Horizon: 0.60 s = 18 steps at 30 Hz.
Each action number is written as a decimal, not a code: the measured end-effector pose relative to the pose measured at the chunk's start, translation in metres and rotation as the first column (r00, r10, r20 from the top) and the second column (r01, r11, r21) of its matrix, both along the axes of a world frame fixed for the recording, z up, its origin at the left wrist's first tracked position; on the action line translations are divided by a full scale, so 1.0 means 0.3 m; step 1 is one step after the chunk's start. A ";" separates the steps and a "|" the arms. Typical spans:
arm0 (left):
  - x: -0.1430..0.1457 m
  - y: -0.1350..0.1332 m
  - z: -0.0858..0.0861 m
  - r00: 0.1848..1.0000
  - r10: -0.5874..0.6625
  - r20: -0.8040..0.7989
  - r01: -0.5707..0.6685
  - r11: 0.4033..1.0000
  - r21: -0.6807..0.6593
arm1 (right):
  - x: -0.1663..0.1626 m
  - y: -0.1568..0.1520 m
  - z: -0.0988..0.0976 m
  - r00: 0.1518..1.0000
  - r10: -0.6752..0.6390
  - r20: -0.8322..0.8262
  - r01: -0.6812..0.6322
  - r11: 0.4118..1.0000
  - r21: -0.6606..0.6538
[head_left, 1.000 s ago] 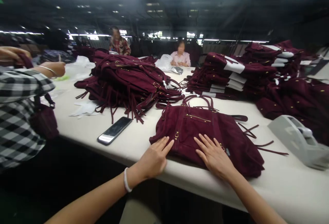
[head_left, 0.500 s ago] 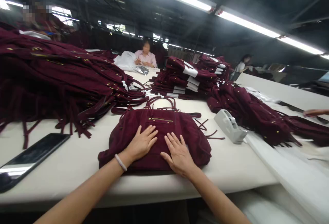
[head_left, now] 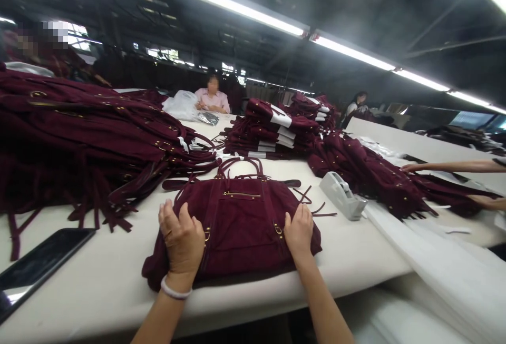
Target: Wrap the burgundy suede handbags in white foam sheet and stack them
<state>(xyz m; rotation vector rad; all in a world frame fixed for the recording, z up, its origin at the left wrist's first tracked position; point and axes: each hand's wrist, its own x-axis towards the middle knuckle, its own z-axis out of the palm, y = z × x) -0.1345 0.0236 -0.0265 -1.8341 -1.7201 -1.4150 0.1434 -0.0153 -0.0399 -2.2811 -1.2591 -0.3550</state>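
A burgundy handbag (head_left: pixel 241 228) lies flat on the white table in front of me, its zip pocket facing up and its looped handles pointing away. My left hand (head_left: pixel 182 244) rests on the bag's left side, fingers apart and slightly bent, with a pale band at the wrist. On the right side of the bag, my right hand (head_left: pixel 299 231) lies with loosely bent fingers against the fabric. Between the hands show two straps with brass buckles. Neither hand visibly pinches the cloth.
A grey tape dispenser (head_left: pixel 343 195) stands right of the bag. Burgundy bags pile up at left (head_left: pixel 79 138), behind (head_left: pixel 272 128) and at right (head_left: pixel 367 170). A dark tablet-like slab (head_left: pixel 43 265) lies at left. Another person's hand (head_left: pixel 413 167) reaches in from the right; others work farther back.
My hands have moved apart from the bag's middle to its left and right sides, uncovering the front straps and buckles. At right, another person's arms have come farther into view.
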 end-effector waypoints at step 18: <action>-0.145 0.148 0.088 0.879 0.305 0.365 0.049 0.705 -0.708 | 0.117 0.107 0.054 0.913 -0.082 -0.399 0.086 0.996 -0.006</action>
